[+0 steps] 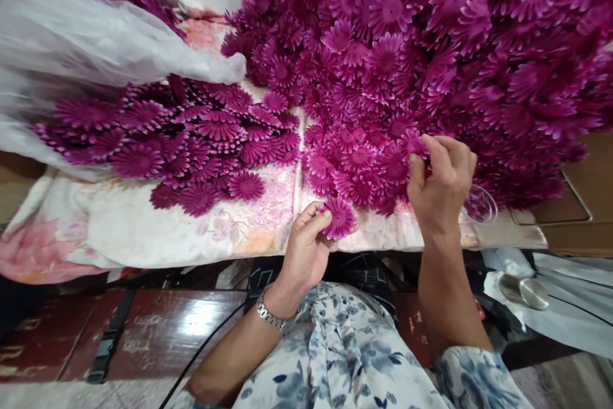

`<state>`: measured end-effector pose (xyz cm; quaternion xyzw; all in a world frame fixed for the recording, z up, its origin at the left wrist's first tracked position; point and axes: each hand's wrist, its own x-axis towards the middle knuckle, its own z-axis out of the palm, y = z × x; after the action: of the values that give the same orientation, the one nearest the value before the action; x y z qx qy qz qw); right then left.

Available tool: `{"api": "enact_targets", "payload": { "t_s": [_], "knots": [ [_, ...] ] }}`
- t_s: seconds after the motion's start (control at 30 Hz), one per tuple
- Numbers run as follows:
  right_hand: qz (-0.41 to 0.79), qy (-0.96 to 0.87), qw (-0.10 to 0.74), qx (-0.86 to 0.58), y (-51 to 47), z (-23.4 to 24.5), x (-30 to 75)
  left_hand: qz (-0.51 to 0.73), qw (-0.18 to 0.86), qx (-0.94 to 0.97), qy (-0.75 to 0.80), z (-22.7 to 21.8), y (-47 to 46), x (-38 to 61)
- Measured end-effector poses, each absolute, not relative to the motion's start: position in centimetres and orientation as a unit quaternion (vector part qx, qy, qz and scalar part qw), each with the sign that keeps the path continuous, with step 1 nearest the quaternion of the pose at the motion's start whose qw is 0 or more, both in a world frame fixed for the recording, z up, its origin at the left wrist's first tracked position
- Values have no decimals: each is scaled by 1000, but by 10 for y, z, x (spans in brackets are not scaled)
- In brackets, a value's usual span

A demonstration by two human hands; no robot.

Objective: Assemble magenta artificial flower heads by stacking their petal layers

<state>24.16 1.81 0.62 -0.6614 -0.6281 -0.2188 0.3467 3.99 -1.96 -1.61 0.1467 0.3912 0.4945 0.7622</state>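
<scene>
Between the thumb and fingers of my left hand [308,242] is a magenta artificial flower head [340,218], its petals spread and facing up, near the table's front edge. My right hand [441,178] is at the front of a large heap of loose magenta flower heads [383,58]. Its thumb and forefinger pinch another flower head [414,143] at the heap's edge. Left of my hands lies a lower pile of flower heads [191,141] with pale petal tips, in stacked layers.
A translucent plastic bag [115,39] covers part of the left pile. A floral cloth [119,224] covers the table. A small clear round dish [483,205] sits beside my right wrist, and a metal cylinder [524,291] lies below the table's right edge.
</scene>
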Motion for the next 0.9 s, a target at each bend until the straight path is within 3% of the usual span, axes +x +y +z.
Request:
{"api": "enact_targets", "payload": {
  "t_s": [0.1, 0.17, 0.27, 0.6, 0.73, 0.9],
  "knots": [
    [-115, -696, 407, -580, -5, 6, 211, 507, 746, 153, 403, -18, -19, 41],
    [33, -765, 386, -514, -17, 2, 190, 509, 740, 161, 410, -18, -20, 43],
    [119, -779, 376, -488, -24, -8, 172, 502, 748, 165, 403, -17, -22, 44],
    [87, -748, 426, -502, -26, -19, 167, 530, 730, 183, 390, -22, -27, 44],
    [109, -657, 488, -565, -23, -17, 175, 525, 735, 155, 401, -22, -25, 41],
    [-100, -578, 519, -621, 11, 0, 221, 544, 724, 127, 404, -18, -20, 39]
  ]
}}
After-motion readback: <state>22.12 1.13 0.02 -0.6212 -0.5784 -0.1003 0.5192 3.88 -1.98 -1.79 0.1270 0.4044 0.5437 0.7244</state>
